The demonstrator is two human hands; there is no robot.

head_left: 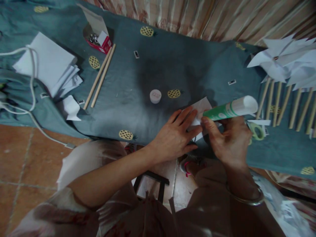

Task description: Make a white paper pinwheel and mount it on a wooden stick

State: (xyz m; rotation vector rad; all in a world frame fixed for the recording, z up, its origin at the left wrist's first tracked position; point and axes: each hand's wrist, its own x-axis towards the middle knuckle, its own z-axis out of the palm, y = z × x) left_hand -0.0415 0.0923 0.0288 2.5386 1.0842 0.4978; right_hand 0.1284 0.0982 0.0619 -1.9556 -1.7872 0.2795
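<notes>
Right hand clamped on tube, left hand flat on paper

Right hand (229,138) wrapped round a green-and-white tube (223,111), thumb along its green end. Tube's long axis runs roughly left to right, white end higher and pointing away to the right, green end over the paper (202,104), just beside the left fingertips. Can't tell from here if the tip touches. Left hand (176,136) palm down, fingers loosely apart, on the paper's left part; forearm comes in from lower left. Right wrist bent, forearm from lower right. Paper sits by the counter's (118,95) near edge, between both hands. White cap (155,96) beyond the left hand, to its left. Farther right: pinwheels (278,62) in a row. Far left: two sticks (103,76), red box (105,44), paper stack (46,62).
</notes>
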